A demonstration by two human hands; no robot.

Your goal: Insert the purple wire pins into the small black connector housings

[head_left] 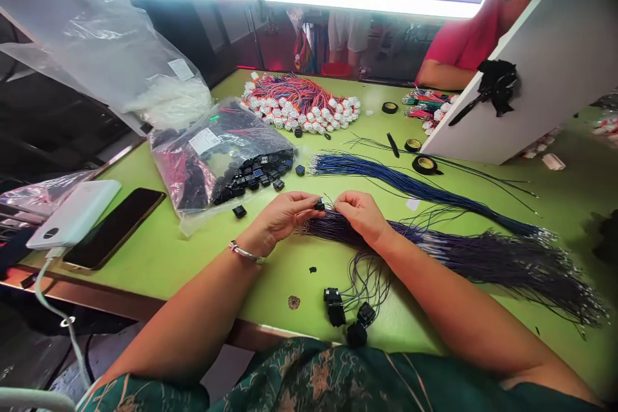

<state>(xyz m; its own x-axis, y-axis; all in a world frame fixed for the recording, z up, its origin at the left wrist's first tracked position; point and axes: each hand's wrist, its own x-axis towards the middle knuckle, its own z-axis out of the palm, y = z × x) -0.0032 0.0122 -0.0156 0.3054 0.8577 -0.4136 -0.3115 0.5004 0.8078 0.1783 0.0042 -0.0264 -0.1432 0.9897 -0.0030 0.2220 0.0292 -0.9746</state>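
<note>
While the left hand (288,214) is holding a small black connector housing (319,205) between thumb and fingertips, the right hand (361,214) is facing it just beside, its thumb and forefinger closing narrowly on what is looking like a thin dark wire (329,197). Both hands are hovering over the near end of a dark purple wire bundle (502,257), which is stretching rightward across the green tabletop (193,270) and passing under the right forearm. Whether the wire is already sitting inside the housing, one cannot tell, since the fingers are covering the spot. Beyond the right hand, a blue wire bundle (386,170) is lying at a slant, and two rolls of black tape (425,165) are resting behind it, with a third farther back. Toward the person's body, several wired black connectors (335,306) are lying in a loose group, their thin leads looping up toward the purple bundle. Left of the hands, more black housings (261,170) are spilling from a clear plastic bag (193,148), and a smartphone (116,226) is lying beside a white power bank (80,211). Farther back, red wires with white connectors (309,112) are forming a heap.
</note>
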